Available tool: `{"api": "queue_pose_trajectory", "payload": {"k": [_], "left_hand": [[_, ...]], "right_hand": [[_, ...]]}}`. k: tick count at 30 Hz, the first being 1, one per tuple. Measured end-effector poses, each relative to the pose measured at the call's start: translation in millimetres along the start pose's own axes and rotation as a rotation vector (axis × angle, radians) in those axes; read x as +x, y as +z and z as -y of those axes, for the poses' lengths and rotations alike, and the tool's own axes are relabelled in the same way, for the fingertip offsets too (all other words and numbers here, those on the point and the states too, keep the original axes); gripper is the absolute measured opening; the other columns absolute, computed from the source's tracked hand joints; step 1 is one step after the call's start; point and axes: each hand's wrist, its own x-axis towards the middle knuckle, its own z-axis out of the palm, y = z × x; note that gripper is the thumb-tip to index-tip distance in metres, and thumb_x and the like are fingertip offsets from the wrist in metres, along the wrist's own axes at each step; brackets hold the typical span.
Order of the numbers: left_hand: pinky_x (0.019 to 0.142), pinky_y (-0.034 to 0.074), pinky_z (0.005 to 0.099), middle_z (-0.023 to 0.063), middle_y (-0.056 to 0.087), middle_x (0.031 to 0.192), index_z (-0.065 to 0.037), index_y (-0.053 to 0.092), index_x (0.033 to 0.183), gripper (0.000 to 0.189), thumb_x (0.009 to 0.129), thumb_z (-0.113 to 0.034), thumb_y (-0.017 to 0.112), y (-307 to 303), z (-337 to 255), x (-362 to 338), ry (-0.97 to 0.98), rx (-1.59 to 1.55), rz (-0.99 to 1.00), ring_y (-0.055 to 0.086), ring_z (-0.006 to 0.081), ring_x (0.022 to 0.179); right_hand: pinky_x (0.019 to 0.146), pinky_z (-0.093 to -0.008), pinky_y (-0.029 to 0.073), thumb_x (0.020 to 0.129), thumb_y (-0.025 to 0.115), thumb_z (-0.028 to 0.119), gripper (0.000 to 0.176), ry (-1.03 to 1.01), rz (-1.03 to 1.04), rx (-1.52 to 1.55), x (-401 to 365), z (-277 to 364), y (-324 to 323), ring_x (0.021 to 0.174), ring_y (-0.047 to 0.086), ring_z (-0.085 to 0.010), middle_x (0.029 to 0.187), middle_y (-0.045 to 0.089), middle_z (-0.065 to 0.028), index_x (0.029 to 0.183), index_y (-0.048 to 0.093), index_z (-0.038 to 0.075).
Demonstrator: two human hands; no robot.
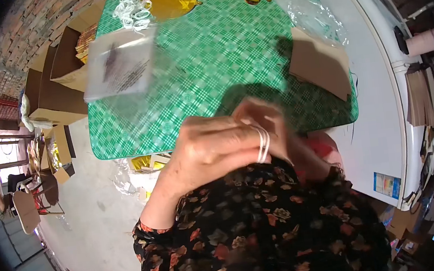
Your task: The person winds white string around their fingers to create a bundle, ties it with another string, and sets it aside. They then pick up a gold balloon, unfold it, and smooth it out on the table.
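My left hand (210,145) is raised above my lap, in front of the table's near edge, with its fingers bent and pressed together. White elastic bands (264,144) loop around its fingertips. My right hand (268,117) is close against those fingertips, partly behind them. It is smeared by motion, so its grip does not show clearly. A pile of similar white elastic bands (132,11) lies at the table's far left. Nearer on the left is a stack of clear plastic bags (119,63) with dark print.
The table has a green checked cover (209,57). Gold foil sheets (171,0) lie along its far edge. At the right are brown cardboard pieces (318,64) and clear plastic film (315,14). A white fridge (358,67) stands right; open cardboard boxes (59,94) stand left.
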Motion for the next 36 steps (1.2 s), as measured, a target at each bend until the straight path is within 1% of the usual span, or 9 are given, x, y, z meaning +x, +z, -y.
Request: {"api": "queue_pose_trajectory", "payload": {"k": [2, 5, 10, 16, 22, 26, 28, 33, 36], "left_hand": [[0.061, 0.054, 0.029, 0.0064, 0.073, 0.084, -0.005, 0.075, 0.098, 0.023, 0.076, -0.012, 0.079, -10.5, 11.8, 0.5, -0.071, 0.013, -0.083, 0.068, 0.017, 0.071], [0.063, 0.056, 0.0308, 0.0065, 0.074, 0.092, -0.006, 0.075, 0.1, 0.025, 0.077, -0.013, 0.078, -12.8, 32.3, -8.4, -0.169, 0.2, -0.084, 0.069, 0.0185, 0.074], [0.06, 0.054, 0.0312, 0.0056, 0.072, 0.083, -0.007, 0.076, 0.099, 0.025, 0.075, -0.011, 0.079, 1.2, 18.4, -8.7, -0.079, 0.205, 0.073, 0.068, 0.02, 0.069], [0.06, 0.055, 0.0269, 0.0055, 0.075, 0.088, -0.005, 0.074, 0.107, 0.037, 0.07, -0.011, 0.08, -12.4, 31.5, -11.6, -0.103, 0.243, -0.077, 0.069, 0.0159, 0.069], [0.055, 0.052, 0.03, 0.0079, 0.071, 0.077, -0.006, 0.075, 0.102, 0.028, 0.075, -0.01, 0.08, -1.1, 19.6, -6.3, -0.005, 0.114, -0.005, 0.066, 0.0196, 0.062], [0.057, 0.052, 0.0303, 0.0079, 0.071, 0.078, -0.006, 0.075, 0.104, 0.028, 0.076, -0.01, 0.078, -5.4, 30.0, -8.9, -0.085, 0.124, -0.096, 0.066, 0.0202, 0.063], [0.057, 0.052, 0.0305, 0.0078, 0.071, 0.078, -0.006, 0.075, 0.103, 0.028, 0.076, -0.01, 0.078, -4.2, 36.8, -18.2, -0.143, 0.139, -0.067, 0.066, 0.0211, 0.063], [0.056, 0.051, 0.0286, 0.0076, 0.072, 0.078, -0.005, 0.076, 0.102, 0.026, 0.076, -0.011, 0.078, 2.3, 30.8, -9.9, -0.02, 0.143, -0.013, 0.068, 0.0182, 0.063], [0.058, 0.053, 0.0271, 0.0068, 0.074, 0.08, -0.003, 0.075, 0.103, 0.026, 0.077, -0.008, 0.076, -3.5, 26.9, -5.4, -0.169, 0.099, -0.034, 0.07, 0.0165, 0.066]], "right_hand": [[0.06, -0.0291, 0.047, 0.093, 0.062, 0.009, 0.006, 0.416, 0.428, 0.335, -27.2, 11.1, 21.4, 0.071, 0.058, -0.0113, 0.077, 0.06, -0.0017, 0.096, 0.064, 0.006], [0.061, -0.0312, 0.047, 0.09, 0.064, 0.011, 0.007, -0.11, 0.438, 0.121, -15.7, 50.6, -7.9, 0.069, 0.06, -0.0152, 0.081, 0.064, -0.005, 0.094, 0.065, 0.004], [0.056, -0.0235, 0.045, 0.091, 0.064, 0.012, 0.008, 0.148, -0.247, 0.482, 11.4, -1.8, -39.2, 0.065, 0.057, -0.0093, 0.075, 0.061, -0.002, 0.092, 0.062, 0.003], [0.06, -0.0294, 0.049, 0.088, 0.064, 0.004, 0.005, -0.104, 0.509, 0.17, -20.1, 49.3, 14.0, 0.068, 0.06, -0.0134, 0.077, 0.062, -0.003, 0.091, 0.062, 0.007], [0.056, -0.028, 0.045, 0.096, 0.054, 0.012, 0.013, 0.245, -0.075, 0.165, 16.6, -3.8, -22.4, 0.067, 0.058, -0.0141, 0.073, 0.059, -0.0034, 0.091, 0.06, 0.002], [0.059, -0.0278, 0.045, 0.091, 0.061, 0.005, 0.004, 0.268, 0.627, 0.314, -21.8, 24.8, 21.4, 0.07, 0.059, -0.0106, 0.072, 0.058, -0.0013, 0.094, 0.06, 0.003], [0.061, -0.0278, 0.046, 0.092, 0.059, 0.007, 0.004, -0.081, 0.392, 0.059, -15.4, 49.1, -6.3, 0.068, 0.058, -0.0105, 0.074, 0.06, -0.0016, 0.09, 0.061, 0.004], [0.065, -0.0286, 0.047, 0.089, 0.063, 0.007, 0.004, 0.319, -0.103, 0.142, 9.4, -8.0, -18.1, 0.069, 0.057, -0.0113, 0.079, 0.062, 0.0019, 0.088, 0.061, 0.004], [0.066, -0.0297, 0.047, 0.091, 0.06, 0.008, 0.006, 0.328, 0.5, 0.256, -25.5, 22.7, 16.2, 0.072, 0.058, -0.0119, 0.078, 0.062, 0.0002, 0.087, 0.061, 0.003]]}}
